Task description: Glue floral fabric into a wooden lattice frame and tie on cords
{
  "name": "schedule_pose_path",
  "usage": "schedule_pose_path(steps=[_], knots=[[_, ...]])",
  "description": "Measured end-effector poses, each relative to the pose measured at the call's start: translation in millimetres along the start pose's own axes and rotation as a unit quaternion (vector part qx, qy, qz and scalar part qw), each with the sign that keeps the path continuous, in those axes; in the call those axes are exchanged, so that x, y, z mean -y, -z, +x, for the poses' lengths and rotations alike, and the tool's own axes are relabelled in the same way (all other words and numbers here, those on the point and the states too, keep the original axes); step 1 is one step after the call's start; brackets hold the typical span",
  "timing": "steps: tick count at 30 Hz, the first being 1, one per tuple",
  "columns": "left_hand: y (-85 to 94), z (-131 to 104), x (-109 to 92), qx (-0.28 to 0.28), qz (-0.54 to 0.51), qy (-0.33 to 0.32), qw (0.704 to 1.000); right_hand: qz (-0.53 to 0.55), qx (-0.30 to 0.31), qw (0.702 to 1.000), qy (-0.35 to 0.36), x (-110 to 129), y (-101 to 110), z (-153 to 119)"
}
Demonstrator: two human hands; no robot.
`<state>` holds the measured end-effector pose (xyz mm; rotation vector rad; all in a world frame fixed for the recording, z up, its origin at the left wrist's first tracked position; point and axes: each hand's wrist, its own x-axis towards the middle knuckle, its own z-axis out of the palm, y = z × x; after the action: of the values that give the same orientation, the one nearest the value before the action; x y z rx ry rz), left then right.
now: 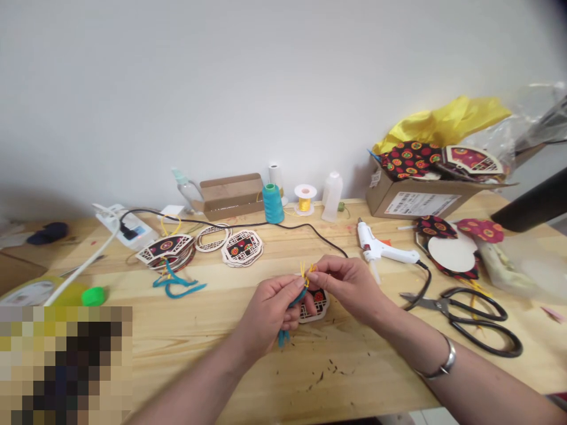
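Observation:
Near the middle of the table, my left hand is closed around a blue thread tassel, whose loose ends hang below the fingers. Thin yellow cord rises from the tassel's top, its short ends standing up. Close beside it, my right hand pinches part of this cord between thumb and forefinger. Beneath both hands lies a cut-out wooden ornament with dark floral fabric, partly covered by the fingers. Whether the cord joins the ornament is hidden.
Right of my hands lie black-handled scissors and a white glue gun. Blue thread and a yellow cord spool stand behind. Leftward are stacked ornaments, a fan-shaped piece and a power strip. A cardboard box stands back right.

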<state>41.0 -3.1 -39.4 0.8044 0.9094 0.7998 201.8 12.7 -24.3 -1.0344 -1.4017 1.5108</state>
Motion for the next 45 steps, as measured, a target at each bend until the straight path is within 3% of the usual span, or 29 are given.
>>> schedule_pose_path(steps=[9,20,33,39,45], knots=[[0.4,-0.8,-0.1,0.009,-0.002,-0.001,1.000,0.010,-0.001,1.000,-0.012,0.5,0.8,0.6],[1.3,-1.9,0.3,-0.001,0.137,-0.049,0.989,0.032,-0.014,0.998,-0.051,-4.4,4.8,1.2],[2.8,-1.7,1.7,0.017,0.104,-0.030,0.994,0.062,0.020,0.996,-0.055,-8.3,5.7,0.3],[3.5,-0.1,1.3,0.010,0.095,-0.022,0.995,0.056,-0.026,0.997,-0.049,-5.7,5.4,1.3],[4.2,-0.8,0.8,0.029,0.106,-0.022,0.994,0.050,-0.028,0.997,-0.048,-6.5,4.7,2.1]])
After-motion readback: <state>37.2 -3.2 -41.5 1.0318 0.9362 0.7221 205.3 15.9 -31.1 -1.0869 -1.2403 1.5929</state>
